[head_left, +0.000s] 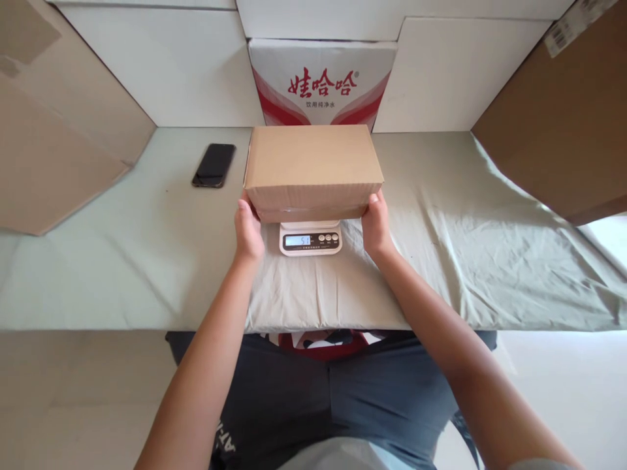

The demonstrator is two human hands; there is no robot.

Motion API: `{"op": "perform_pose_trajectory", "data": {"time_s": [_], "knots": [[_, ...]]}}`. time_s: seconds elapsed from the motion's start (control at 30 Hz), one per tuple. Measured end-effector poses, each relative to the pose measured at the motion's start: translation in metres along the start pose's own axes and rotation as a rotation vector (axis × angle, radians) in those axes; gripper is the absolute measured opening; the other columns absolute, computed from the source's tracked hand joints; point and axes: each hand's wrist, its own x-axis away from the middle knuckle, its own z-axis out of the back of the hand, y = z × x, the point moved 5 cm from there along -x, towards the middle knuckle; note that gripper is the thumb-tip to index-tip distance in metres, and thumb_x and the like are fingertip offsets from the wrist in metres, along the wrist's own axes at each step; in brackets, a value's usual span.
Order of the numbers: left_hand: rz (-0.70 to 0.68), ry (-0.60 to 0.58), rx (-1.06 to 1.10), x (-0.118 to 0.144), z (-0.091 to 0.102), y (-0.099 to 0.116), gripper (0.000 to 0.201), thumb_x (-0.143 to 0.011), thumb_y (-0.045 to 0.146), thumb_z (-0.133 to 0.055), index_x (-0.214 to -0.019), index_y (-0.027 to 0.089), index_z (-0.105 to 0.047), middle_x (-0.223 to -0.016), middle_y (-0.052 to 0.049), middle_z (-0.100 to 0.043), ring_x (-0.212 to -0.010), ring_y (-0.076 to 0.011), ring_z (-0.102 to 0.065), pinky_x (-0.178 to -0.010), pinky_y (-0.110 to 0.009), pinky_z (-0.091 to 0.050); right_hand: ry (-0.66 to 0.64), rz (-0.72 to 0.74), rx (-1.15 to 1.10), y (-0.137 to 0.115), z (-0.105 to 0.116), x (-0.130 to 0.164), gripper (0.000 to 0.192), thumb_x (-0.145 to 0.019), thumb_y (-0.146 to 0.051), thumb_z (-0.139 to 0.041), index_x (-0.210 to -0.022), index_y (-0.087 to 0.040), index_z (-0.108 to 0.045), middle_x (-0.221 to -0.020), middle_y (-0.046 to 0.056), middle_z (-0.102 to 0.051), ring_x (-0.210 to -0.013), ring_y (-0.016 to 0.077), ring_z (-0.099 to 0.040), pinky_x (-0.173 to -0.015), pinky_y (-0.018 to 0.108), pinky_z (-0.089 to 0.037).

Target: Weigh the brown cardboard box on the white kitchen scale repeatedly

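Observation:
A closed brown cardboard box (313,156) is over a small white digital kitchen scale (310,250), hiding most of its platform. The lit display appears to read 51, with several round buttons to its right. My left hand (248,230) grips the box's lower left corner, thumb against the side. My right hand (375,223) holds the lower right corner in the same way. The other fingers of both hands are largely hidden behind or under the box. Whether the box rests fully on the scale cannot be made out.
A black smartphone (214,166) lies left of the box on the pale green cloth (161,274). White boxes (157,65) and a red-and-white printed carton (323,81) form a wall behind. Large brown cartons stand at left (68,130) and right (568,124).

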Motion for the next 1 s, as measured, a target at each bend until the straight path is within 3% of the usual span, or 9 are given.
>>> {"op": "perform_pose_trajectory", "data": {"time_s": [0.2,0.33,0.47,0.6,0.7,0.83,1.0], "knots": [[0.000,-0.017,0.045,0.001,-0.003,0.002,0.076,-0.087,0.085,-0.048,-0.124,0.023,-0.074,-0.140,-0.013,-0.072,-0.150,-0.0311,-0.053,-0.128,-0.045,-0.040,-0.023,0.017,-0.026,0.000,-0.003,0.008,0.066,-0.085,-0.071,-0.062,-0.141,-0.036,-0.059,-0.149,0.002,-0.066,-0.152,0.0307,-0.050,-0.131,0.049,-0.039],[-0.002,0.001,0.078,-0.005,-0.002,0.017,0.069,-0.090,0.082,-0.048,-0.112,0.023,-0.076,-0.121,-0.012,-0.079,-0.139,-0.0309,-0.062,-0.116,-0.044,-0.051,-0.039,0.096,-0.002,-0.002,0.002,0.004,0.067,-0.085,-0.071,-0.063,-0.142,-0.037,-0.057,-0.146,0.003,-0.067,-0.148,0.0331,-0.053,-0.127,0.054,-0.043],[-0.004,-0.017,0.065,-0.024,-0.005,0.047,0.066,-0.087,0.085,-0.050,-0.101,0.026,-0.078,-0.108,-0.010,-0.080,-0.135,-0.0316,-0.064,-0.107,-0.041,-0.056,-0.058,0.193,0.017,-0.011,0.007,-0.013,0.061,-0.087,-0.073,-0.059,-0.139,-0.040,-0.058,-0.144,0.002,-0.067,-0.146,0.0341,-0.055,-0.126,0.056,-0.045],[0.002,-0.081,0.062,-0.055,-0.016,0.065,0.068,-0.086,0.088,-0.045,-0.101,0.029,-0.076,-0.117,-0.008,-0.078,-0.146,-0.0336,-0.055,-0.110,-0.043,-0.054,-0.069,0.272,0.029,-0.018,-0.001,-0.046,0.065,-0.086,-0.077,-0.057,-0.139,-0.041,-0.058,-0.143,0.000,-0.065,-0.150,0.0347,-0.051,-0.128,0.056,-0.042],[-0.041,-0.059,0.071,-0.081,-0.021,0.051,0.072,-0.089,0.089,-0.034,-0.102,0.028,-0.072,-0.120,-0.006,-0.078,-0.145,-0.0297,-0.056,-0.114,-0.042,-0.051,-0.081,0.308,0.050,-0.016,-0.014,-0.076,0.069,-0.085,-0.083,-0.051,-0.141,-0.041,-0.056,-0.145,-0.001,-0.063,-0.157,0.0336,-0.043,-0.131,0.055,-0.038],[-0.080,0.011,0.109,-0.114,-0.019,0.007,0.083,-0.092,0.089,-0.018,-0.100,0.023,-0.067,-0.117,-0.008,-0.076,-0.138,-0.0245,-0.062,-0.120,-0.041,-0.047,-0.046,0.322,0.029,-0.002,-0.028,-0.107,0.074,-0.083,-0.083,-0.054,-0.143,-0.041,-0.054,-0.151,-0.001,-0.059,-0.161,0.0306,-0.036,-0.136,0.051,-0.032],[-0.019,0.047,0.090,-0.134,-0.009,-0.038,0.084,-0.085,0.095,-0.022,-0.096,0.026,-0.069,-0.116,-0.010,-0.075,-0.139,-0.0249,-0.062,-0.122,-0.039,-0.045,-0.003,0.233,-0.019,0.031,-0.038,-0.124,0.084,-0.082,-0.085,-0.054,-0.149,-0.036,-0.046,-0.157,0.000,-0.055,-0.164,0.0295,-0.031,-0.139,0.052,-0.024]]}}
